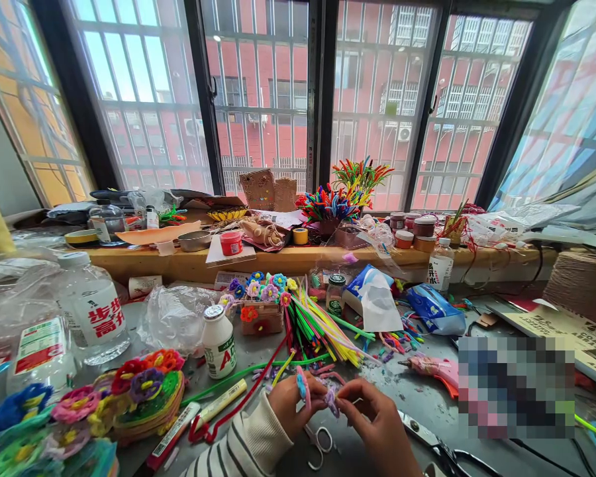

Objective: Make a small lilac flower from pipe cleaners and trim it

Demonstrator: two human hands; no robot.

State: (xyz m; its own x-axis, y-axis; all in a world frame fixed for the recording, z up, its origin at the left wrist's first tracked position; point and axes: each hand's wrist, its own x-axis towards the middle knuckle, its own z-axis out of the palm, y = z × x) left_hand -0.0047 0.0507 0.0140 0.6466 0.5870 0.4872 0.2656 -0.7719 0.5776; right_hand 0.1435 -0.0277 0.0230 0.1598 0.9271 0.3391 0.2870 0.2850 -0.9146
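My left hand (291, 407), in a striped sleeve, pinches a small pink and blue pipe-cleaner piece (302, 387). My right hand (375, 417) is closed on a little purple pipe-cleaner shape (330, 401) that joins it. Both hands meet low in the middle of the view, just above the grey table (258, 351). Small scissors (320, 445) lie under the hands. A sheaf of loose coloured pipe cleaners (322, 324) fans out on the table beyond them.
Pipe-cleaner flowers (144, 387) pile up at the front left beside water bottles (92, 308) and a small white bottle (219, 342). A pink glue gun (430, 368) and larger scissors (442, 450) lie right. A wooden shelf (288, 258) under the window holds jars, cups and a pipe-cleaner bouquet (345, 192).
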